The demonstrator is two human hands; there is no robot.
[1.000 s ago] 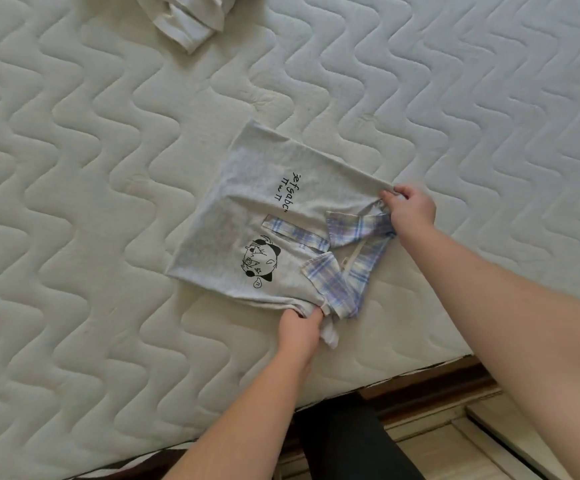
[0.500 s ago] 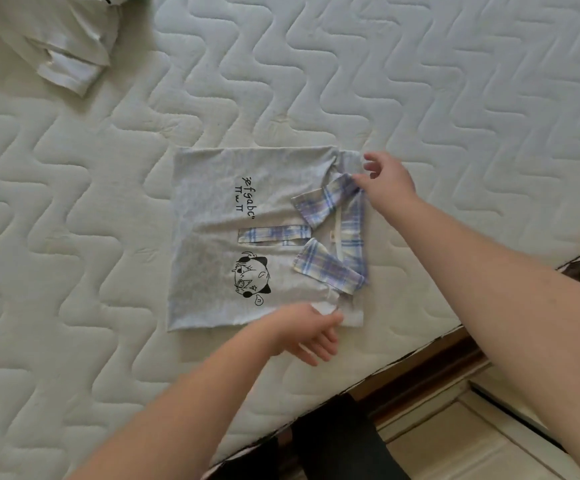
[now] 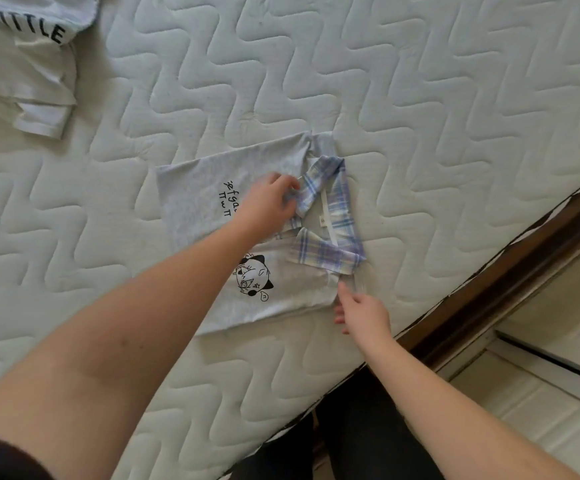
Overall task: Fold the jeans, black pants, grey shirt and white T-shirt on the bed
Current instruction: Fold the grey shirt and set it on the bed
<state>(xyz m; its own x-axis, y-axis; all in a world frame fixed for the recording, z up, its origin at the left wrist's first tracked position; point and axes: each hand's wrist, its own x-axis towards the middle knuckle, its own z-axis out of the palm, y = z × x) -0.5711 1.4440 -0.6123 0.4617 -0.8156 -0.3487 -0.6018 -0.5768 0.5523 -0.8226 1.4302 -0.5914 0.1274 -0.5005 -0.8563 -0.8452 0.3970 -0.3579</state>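
Note:
The grey shirt, with a plaid collar, black lettering and a cat drawing, lies folded into a rough rectangle on the quilted mattress. My left hand rests on its upper middle, fingers closed on the inner edge of the plaid collar. At the shirt's near right corner my right hand touches the fabric edge with spread fingertips. The white T-shirt, with black letters, lies crumpled at the top left. Neither jeans nor black pants show on the bed.
The mattress edge runs diagonally from the lower middle to the right side, with a dark wooden bed frame below it and pale floor beyond. My dark-clothed legs stand against the bed's edge.
My left hand moved from the shirt's near edge up to the plaid collar. My right hand left the collar's far corner and came down to the near right corner. The view shifted.

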